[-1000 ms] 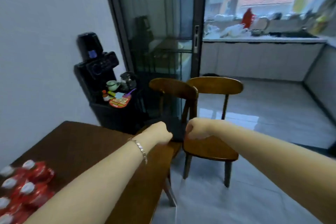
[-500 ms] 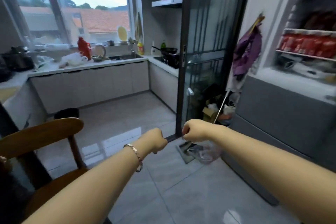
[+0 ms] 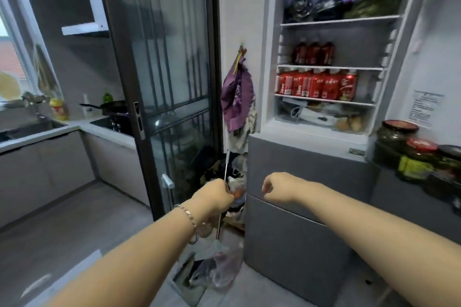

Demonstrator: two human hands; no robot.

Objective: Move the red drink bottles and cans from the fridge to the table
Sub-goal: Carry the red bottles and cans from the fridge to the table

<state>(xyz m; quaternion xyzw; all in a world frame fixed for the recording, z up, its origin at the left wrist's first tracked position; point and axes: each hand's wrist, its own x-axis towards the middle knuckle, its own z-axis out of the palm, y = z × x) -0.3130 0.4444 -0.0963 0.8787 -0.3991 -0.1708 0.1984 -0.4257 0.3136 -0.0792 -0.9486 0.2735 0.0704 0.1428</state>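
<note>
1. Head camera, alt text: I face an open fridge (image 3: 272,57). A row of red drink bottles (image 3: 316,85) fills a middle shelf at one o'clock, with darker bottles (image 3: 313,53) on the shelf just above.
2. For a clean pick, I judge the right hand (image 3: 277,188) should rise toward one o'clock, open before the shelf edge, and take an end bottle so its neighbours do not topple.
3. Both forearms reach forward, low and level. The left hand (image 3: 214,197) and the right are curled fists holding nothing, well below the shelves.

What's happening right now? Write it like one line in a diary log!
fridge: door open | left hand: curled, holds nothing | right hand: curled, holds nothing | red drinks: on two fridge shelves, untouched
</note>
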